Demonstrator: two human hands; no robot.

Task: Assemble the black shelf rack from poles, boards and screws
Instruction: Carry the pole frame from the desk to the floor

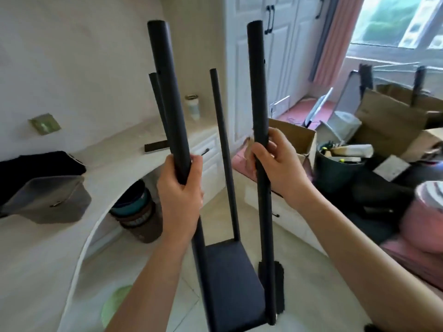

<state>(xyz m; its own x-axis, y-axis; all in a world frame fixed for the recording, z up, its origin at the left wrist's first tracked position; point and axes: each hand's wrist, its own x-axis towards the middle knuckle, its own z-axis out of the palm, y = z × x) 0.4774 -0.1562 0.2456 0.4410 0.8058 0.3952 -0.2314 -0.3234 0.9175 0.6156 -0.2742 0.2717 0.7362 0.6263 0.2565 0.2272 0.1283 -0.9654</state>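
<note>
The partly built black rack stands on the tiled floor in front of me. Its black bottom board (pixel 231 283) lies low between upright poles. My left hand (pixel 181 195) grips the near left pole (pixel 167 92) about halfway up. My right hand (pixel 273 164) grips the near right pole (pixel 260 87) at a similar height. Two thinner-looking far poles, the far right one (pixel 221 140) and the far left one (pixel 157 97), rise behind. A black strip (pixel 155 146) lies on the counter at the back.
A curved pale counter (pixel 79 236) runs along the left with a dark bin (pixel 136 212) under it. Open cardboard boxes (pixel 393 121) and a bucket of tools (pixel 335 168) crowd the right. White cabinets (pixel 275 56) stand behind. A green mat (pixel 115 305) lies on the floor.
</note>
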